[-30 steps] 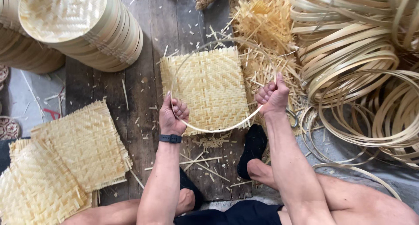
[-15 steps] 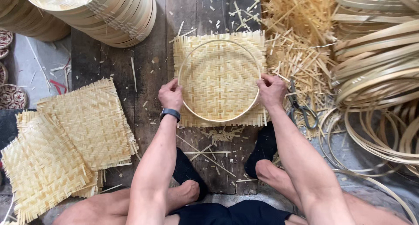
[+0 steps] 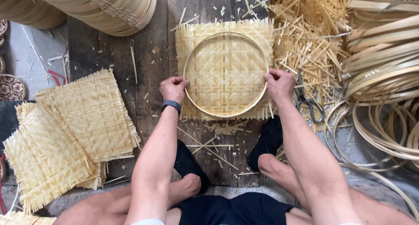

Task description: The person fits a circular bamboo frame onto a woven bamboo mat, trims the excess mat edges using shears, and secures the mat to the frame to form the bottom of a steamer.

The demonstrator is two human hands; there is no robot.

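Observation:
A square woven bamboo mat [image 3: 224, 72] lies flat on the dark wooden board [image 3: 148, 68] in front of me. A thin round bamboo hoop [image 3: 205, 108] rests on top of the mat. My left hand [image 3: 173, 88] grips the hoop's left side, a dark watch on its wrist. My right hand [image 3: 280, 83] grips the hoop's right side. Both hands press the ring down onto the weave.
Several loose woven mats [image 3: 74, 129] are piled at the left. Stacked round bamboo trays [image 3: 109, 9] sit at top left. Bamboo offcuts [image 3: 310, 37] and scissors [image 3: 309, 103] lie to the right, beside coils of bamboo hoops [image 3: 384, 76]. My feet in dark socks [image 3: 266, 142] rest below the mat.
The hoop was bent and held up off the mat a second ago; it now lies flat as a full circle on the mat, with both hands spread to its sides.

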